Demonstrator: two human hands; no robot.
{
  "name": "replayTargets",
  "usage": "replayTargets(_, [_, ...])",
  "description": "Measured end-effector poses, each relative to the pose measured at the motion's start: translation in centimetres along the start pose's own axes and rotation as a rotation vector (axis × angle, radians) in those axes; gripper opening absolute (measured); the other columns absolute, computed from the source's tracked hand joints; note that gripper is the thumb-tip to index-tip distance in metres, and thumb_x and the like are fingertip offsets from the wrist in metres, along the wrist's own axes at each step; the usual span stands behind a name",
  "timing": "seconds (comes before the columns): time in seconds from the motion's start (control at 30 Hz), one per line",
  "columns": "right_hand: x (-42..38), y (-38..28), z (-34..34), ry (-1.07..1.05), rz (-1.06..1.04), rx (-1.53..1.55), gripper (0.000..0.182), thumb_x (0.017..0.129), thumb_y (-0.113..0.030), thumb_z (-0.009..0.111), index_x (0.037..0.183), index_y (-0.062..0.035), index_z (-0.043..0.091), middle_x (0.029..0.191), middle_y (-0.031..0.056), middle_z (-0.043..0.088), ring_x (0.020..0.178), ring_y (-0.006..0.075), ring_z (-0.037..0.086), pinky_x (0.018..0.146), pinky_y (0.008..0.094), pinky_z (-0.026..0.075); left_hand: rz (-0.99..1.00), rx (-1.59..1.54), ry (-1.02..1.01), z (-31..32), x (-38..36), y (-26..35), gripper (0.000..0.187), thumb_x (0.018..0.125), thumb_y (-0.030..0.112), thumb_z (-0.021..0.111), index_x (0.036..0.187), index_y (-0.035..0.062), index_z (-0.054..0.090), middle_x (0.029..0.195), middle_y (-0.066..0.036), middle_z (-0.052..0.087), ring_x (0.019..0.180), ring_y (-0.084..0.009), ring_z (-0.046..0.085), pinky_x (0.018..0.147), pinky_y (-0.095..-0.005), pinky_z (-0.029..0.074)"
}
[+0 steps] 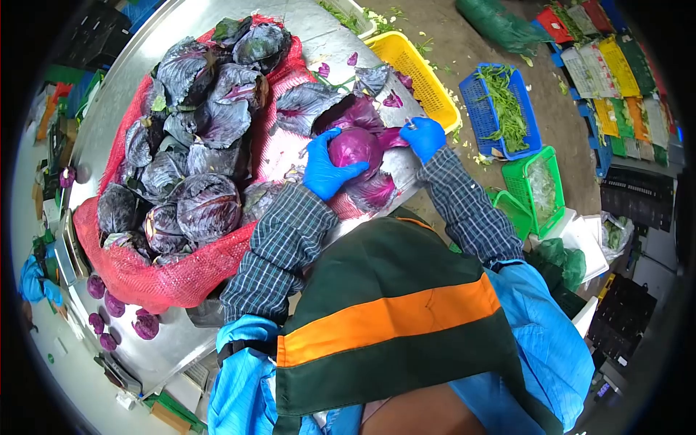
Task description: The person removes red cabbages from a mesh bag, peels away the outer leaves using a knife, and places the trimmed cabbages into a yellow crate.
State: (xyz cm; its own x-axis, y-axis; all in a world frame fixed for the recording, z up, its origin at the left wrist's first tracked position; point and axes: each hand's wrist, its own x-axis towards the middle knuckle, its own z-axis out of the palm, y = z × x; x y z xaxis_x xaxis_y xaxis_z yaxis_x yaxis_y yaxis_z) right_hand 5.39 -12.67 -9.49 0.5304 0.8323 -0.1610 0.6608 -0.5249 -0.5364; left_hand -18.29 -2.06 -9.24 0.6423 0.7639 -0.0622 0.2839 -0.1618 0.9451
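Observation:
My left hand (328, 165), in a blue glove, is wrapped round a peeled red cabbage (355, 150) at the near edge of the metal table. At its right side my right hand (423, 138), also gloved in blue, is closed on a purple cabbage leaf (393, 138) that still reaches to the head. A small greyish tip shows by the right fingers; I cannot make out what it is. Loose outer leaves (308, 107) lie beyond the head, and another leaf (373, 191) lies below it.
To the left, a red mesh sack (181, 279) holds several unpeeled red cabbages (206, 206). Peeled heads (146, 324) sit further left on the metal table (181, 346). A yellow basket (444, 101) adjoins the table; blue (533, 141) and green (558, 210) baskets stand at right.

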Motion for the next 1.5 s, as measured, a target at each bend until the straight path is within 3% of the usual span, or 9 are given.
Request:
replayTargets(0.13, [0.0,1.8,-1.5,0.043,0.008,-0.103,0.026,0.075,-0.031,0.061,0.082,-0.0073,0.067,0.082,0.0147,0.066,0.078,0.03,0.064,0.07,0.0395,0.05,-0.091,-0.129,-0.021,-0.4,0.1,-0.9,0.088,0.058,0.029,0.087,0.127,0.0008,0.039,0.119,-0.017,0.045,0.111,-0.0275,0.049,0.098,-0.0379,0.041])
replayTargets(0.2, [0.7,2.4,-2.5,-0.027,0.251,0.032,0.03,0.076,-0.034,0.063,0.089,-0.0075,0.067,0.088,0.0149,0.067,0.081,0.0296,0.065,0.072,0.0378,0.051,-0.156,-0.223,-0.023,-0.8,0.1,-1.8,0.088,0.06,0.026,0.086,0.129,0.0001,0.036,0.12,-0.017,0.046,0.112,-0.0268,0.049,0.098,-0.0375,0.042])
replayTargets(0.33, [-2.6,-3.6,-1.4,-0.092,0.069,0.508,0.047,0.073,-0.039,0.074,0.103,-0.0049,0.063,0.091,0.0149,0.068,0.084,0.025,0.066,0.076,0.0345,0.051,-0.342,-0.488,-0.047,-1.5,0.4,-0.2,0.088,0.067,0.019,0.082,0.134,-0.0019,0.029,0.125,-0.019,0.045,0.112,-0.0251,0.05,0.097,-0.0358,0.044])
replayTargets(0.4, [-4.8,-6.6,-0.1,-0.135,0.019,0.355,0.061,0.069,-0.047,0.075,0.109,-0.0048,0.059,0.09,0.0171,0.067,0.083,0.0303,0.066,0.074,0.0382,0.051,-0.353,-0.495,-0.032,-1.2,0.6,0.0,0.088,0.066,0.02,0.083,0.132,-0.0026,0.03,0.123,-0.019,0.046,0.11,-0.0249,0.051,0.094,-0.0351,0.046])
replayTargets(1.0, [-5.2,-8.9,1.9,-0.014,-0.066,0.038,0.049,0.071,-0.023,0.069,0.116,-0.0087,0.056,0.083,0.018,0.066,0.077,0.0356,0.065,0.067,0.0433,0.052,-0.347,-0.405,0.158,1.0,0.2,-1.0,0.088,0.058,0.031,0.09,0.12,-0.0013,0.035,0.113,-0.015,0.046,0.1,-0.0223,0.053,0.087,-0.0337,0.05])
replayTargets(1.17, [-2.1,-3.0,2.9,-0.029,0.093,0.387,0.035,0.072,-0.015,0.064,0.107,-0.009,0.062,0.079,0.0139,0.066,0.071,0.0267,0.066,0.063,0.0389,0.052,-0.393,-0.543,0.167,-0.5,-0.2,0.5,0.081,0.064,0.026,0.086,0.123,-0.0021,0.038,0.117,-0.016,0.049,0.104,-0.0238,0.054,0.089,-0.0354,0.05])
replayTargets(1.23, [-1.0,-0.4,0.7,0.165,0.001,0.222,0.036,0.076,-0.012,0.063,0.112,-0.0095,0.062,0.1,0.0143,0.064,0.088,0.0231,0.064,0.077,0.0338,0.051,-0.476,-0.726,0.133,-1.7,-0.4,1.6,0.075,0.07,0.019,0.08,0.129,0.0004,0.038,0.124,-0.016,0.049,0.111,-0.025,0.052,0.093,-0.0374,0.048])
replayTargets(1.33, [-0.5,-1.0,-3.7,0.074,-0.04,0.225,0.041,0.073,-0.013,0.066,0.114,-0.0094,0.062,0.105,0.0128,0.061,0.096,0.0217,0.061,0.083,0.0328,0.049,-0.3,-1.009,0.034,-2.1,-0.6,2.0,0.076,0.069,0.016,0.079,0.131,0.0022,0.038,0.126,-0.014,0.048,0.113,-0.0246,0.051,0.097,-0.0377,0.045])
replayTargets(1.5, [-2.5,-10.5,-6.5,0.065,-0.326,0.536,0.047,0.071,-0.017,0.07,0.117,-0.0099,0.061,0.109,0.0124,0.06,0.097,0.0252,0.06,0.085,0.0334,0.048,0.004,-0.654,-0.058,-3.1,-0.1,4.5,0.091,0.058,0.015,0.087,0.134,0.0064,0.037,0.131,-0.011,0.046,0.119,-0.0236,0.048,0.099,-0.0388,0.043])
